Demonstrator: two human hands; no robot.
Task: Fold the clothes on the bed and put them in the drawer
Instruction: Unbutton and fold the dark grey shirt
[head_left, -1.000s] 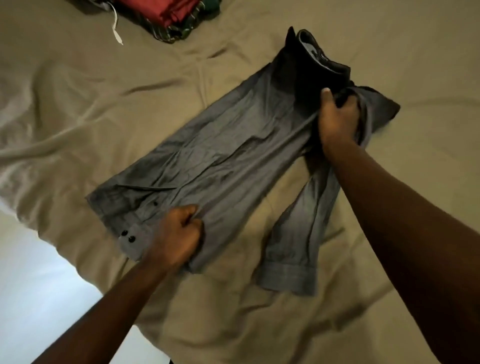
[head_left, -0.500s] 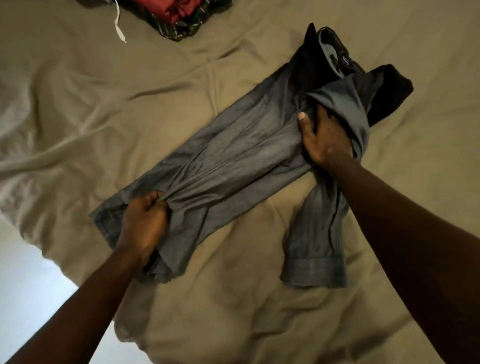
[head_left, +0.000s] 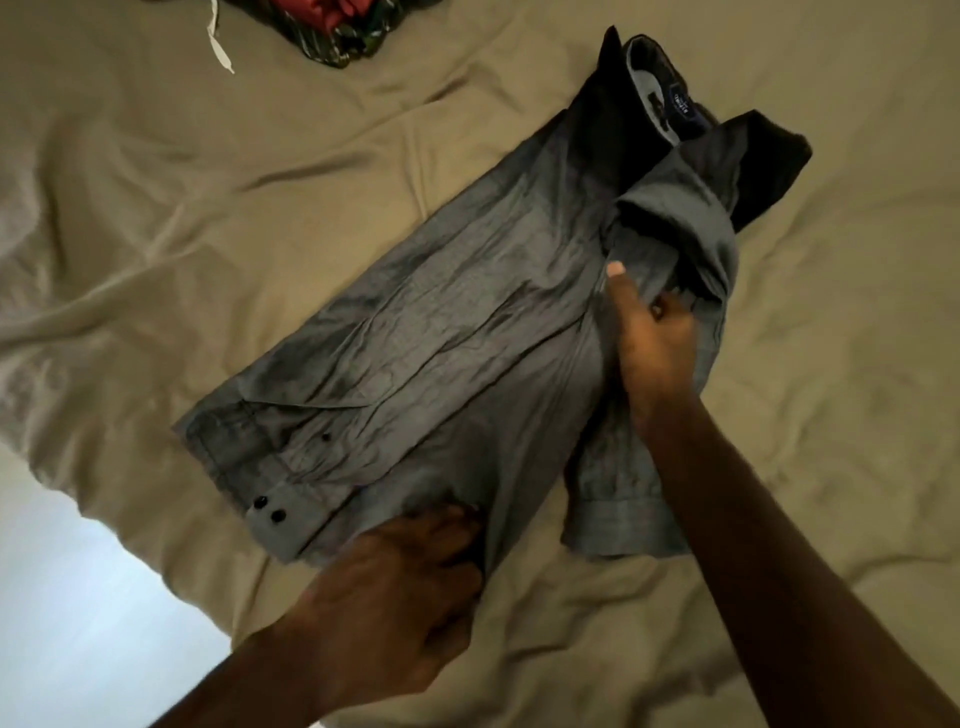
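A grey button-up shirt (head_left: 447, 332) lies diagonally across the tan bed sheet (head_left: 208, 218), collar at the upper right and hem at the lower left. One sleeve is folded over the body, its cuff with two dark buttons (head_left: 280, 514) at the hem. The other sleeve (head_left: 618, 499) hangs down on the right. My left hand (head_left: 400, 587) grips the bottom hem, fingers curled into the cloth. Near the shoulder, my right hand (head_left: 649, 338) pinches a fold of fabric, thumb lying along the shirt.
A pile of red and dark patterned clothes (head_left: 337, 26) sits at the top edge, with a white cord (head_left: 218, 47) beside it. The bed's edge runs along the lower left, where a pale floor (head_left: 67, 597) shows.
My left hand has slid right along the hem, so the buttoned cuff shows again. The shirt body lies flatter and wider. My right hand has moved slightly down toward the shoulder fold.
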